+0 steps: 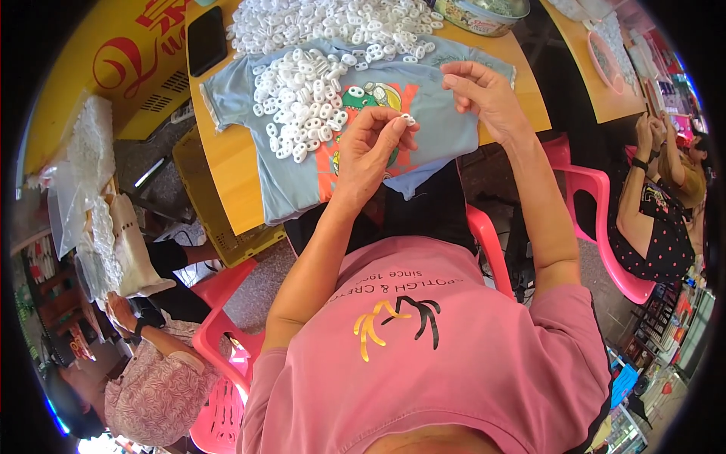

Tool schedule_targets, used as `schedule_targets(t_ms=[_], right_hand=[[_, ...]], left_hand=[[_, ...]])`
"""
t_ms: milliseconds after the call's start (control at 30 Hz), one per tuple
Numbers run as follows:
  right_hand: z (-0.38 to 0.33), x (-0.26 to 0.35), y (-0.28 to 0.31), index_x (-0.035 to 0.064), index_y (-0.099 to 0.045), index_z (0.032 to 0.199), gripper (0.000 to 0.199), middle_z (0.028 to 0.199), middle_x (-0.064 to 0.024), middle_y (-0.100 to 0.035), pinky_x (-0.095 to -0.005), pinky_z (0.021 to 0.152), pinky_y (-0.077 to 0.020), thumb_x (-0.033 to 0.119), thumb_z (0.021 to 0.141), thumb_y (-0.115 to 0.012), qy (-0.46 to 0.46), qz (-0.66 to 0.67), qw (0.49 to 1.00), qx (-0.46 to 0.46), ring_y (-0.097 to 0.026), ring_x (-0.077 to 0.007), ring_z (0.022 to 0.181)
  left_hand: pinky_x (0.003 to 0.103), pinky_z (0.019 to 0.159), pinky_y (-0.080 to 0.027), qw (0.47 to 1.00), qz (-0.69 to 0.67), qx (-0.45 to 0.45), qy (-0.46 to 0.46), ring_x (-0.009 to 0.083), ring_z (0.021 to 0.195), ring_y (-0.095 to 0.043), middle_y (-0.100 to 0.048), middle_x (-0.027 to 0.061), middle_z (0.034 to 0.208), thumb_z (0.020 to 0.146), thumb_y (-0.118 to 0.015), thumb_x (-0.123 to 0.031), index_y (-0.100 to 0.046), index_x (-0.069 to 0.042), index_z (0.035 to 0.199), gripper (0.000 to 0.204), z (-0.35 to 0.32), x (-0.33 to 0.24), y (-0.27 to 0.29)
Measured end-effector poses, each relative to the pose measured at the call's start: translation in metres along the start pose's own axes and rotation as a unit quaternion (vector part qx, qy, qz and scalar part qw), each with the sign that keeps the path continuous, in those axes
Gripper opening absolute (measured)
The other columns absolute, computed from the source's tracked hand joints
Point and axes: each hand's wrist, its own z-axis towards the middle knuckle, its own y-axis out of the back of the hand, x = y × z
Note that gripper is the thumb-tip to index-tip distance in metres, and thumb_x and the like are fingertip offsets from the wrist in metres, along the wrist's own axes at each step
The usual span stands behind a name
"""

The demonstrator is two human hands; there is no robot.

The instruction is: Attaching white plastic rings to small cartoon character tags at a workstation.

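My left hand point(374, 147) is closed in a pinch over the table's near side. Between thumb and forefinger it grips a small white two-hole plastic piece point(408, 119). My right hand point(482, 97) is raised to the right of it, fingers bent and thumb close to the forefinger; whatever they pinch is too small to make out. Beneath both hands lies a light blue T-shirt point(291, 189) with a cartoon print. A pile of the same white pieces point(299, 98) rests on the shirt, left of my left hand.
A larger heap of white pieces point(325, 23) covers the table's point(227, 174) far side. There, a black phone point(206, 41) lies left and a round tin point(484, 15) stands right. A yellow crate point(219, 204) is below left. People sit at both sides near pink chairs point(597, 197).
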Motion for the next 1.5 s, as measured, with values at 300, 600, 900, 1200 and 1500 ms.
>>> schedule_targets(t_ms=[300,600,900,1200,1500], right_hand=[[-0.005,-0.004,-0.002,-0.0007,-0.064,0.116,0.026,0.095,-0.0039,-0.063,-0.0221,0.064,-0.0453,0.014,0.094,-0.062,-0.017,0.116,0.993,0.031,-0.049,-0.0045,0.067],[-0.013,-0.001,-0.004,0.0021,-0.065,0.113,0.023,0.096,-0.0061,-0.066,-0.0223,0.061,-0.0454,0.017,0.096,-0.060,-0.021,0.153,0.986,0.064,-0.050,-0.0051,0.065],[-0.021,-0.006,-0.035,0.0034,-0.062,0.101,0.017,0.091,-0.0039,-0.065,-0.0218,0.060,-0.0449,0.020,0.097,-0.058,0.038,0.071,0.995,0.058,-0.052,-0.0063,0.064],[-0.030,-0.014,-0.066,-0.0003,-0.061,0.102,0.017,0.084,-0.0023,-0.061,-0.0211,0.061,-0.0446,0.015,0.096,-0.061,0.126,-0.025,0.991,0.035,-0.053,-0.0071,0.066],[-0.030,-0.018,-0.067,-0.0004,-0.062,0.102,0.017,0.084,-0.0029,-0.062,-0.0217,0.060,-0.0452,0.016,0.096,-0.061,0.108,-0.013,0.994,0.019,-0.054,-0.0073,0.066]], left_hand=[[0.025,0.066,-0.049,1.000,0.004,-0.005,0.007,0.0130,0.076,-0.062,-0.067,0.0104,0.095,0.098,-0.057,-0.013,-0.057,0.000,0.103,0.015,0.001,-0.003,-0.002],[0.026,0.067,-0.049,1.000,0.021,-0.013,0.005,0.0130,0.076,-0.062,-0.067,0.0110,0.096,0.098,-0.057,-0.015,-0.056,0.000,0.104,0.016,0.000,-0.002,-0.003],[0.026,0.070,-0.051,0.999,-0.005,-0.023,0.022,0.0137,0.077,-0.063,-0.067,0.0127,0.096,0.098,-0.056,-0.014,-0.055,0.000,0.104,0.015,0.001,-0.003,-0.001],[0.025,0.066,-0.050,0.999,0.008,-0.033,0.003,0.0120,0.074,-0.063,-0.066,0.0075,0.089,0.098,-0.056,-0.012,-0.055,0.000,0.102,0.013,0.000,-0.002,0.001],[0.025,0.065,-0.050,0.999,-0.007,-0.038,-0.020,0.0116,0.072,-0.062,-0.066,0.0066,0.086,0.098,-0.056,-0.014,-0.057,-0.001,0.099,0.013,0.001,-0.002,0.000]])
